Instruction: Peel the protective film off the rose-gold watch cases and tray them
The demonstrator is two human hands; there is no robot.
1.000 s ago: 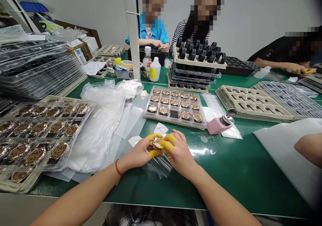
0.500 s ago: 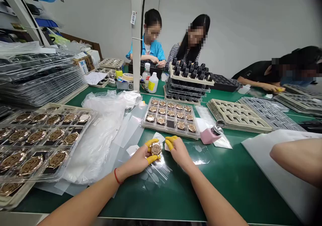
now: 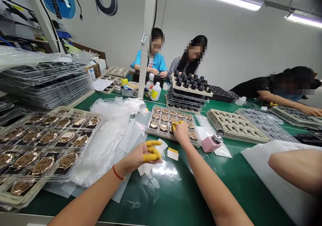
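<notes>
My right hand (image 3: 181,132), with yellow finger cots, reaches over the clear tray (image 3: 161,134) at the middle of the bench. Its fingers close on a round gold watch case (image 3: 171,129), mostly hidden behind them, at a slot in the front row. Rows of similar gold watch cases (image 3: 163,127) lie in that tray. My left hand (image 3: 144,155), also in yellow finger cots, hovers lower left with loosely curled fingers apart and nothing between them. Beneath and beside it are white paper pieces (image 3: 144,169) and a small white-and-yellow card (image 3: 173,154).
A larger tray of watch cases (image 3: 72,167) lies at left beside plastic bags (image 3: 100,145). A pink pump bottle (image 3: 210,144) stands right of the middle tray. Stacked beige trays (image 3: 236,127) lie farther right. Co-workers sit across the bench; someone's bare arm (image 3: 297,169) enters at right.
The watch case left my left hand and is now in my right hand at the tray. My right hand moved forward; my left fingers opened. The view tilted upward.
</notes>
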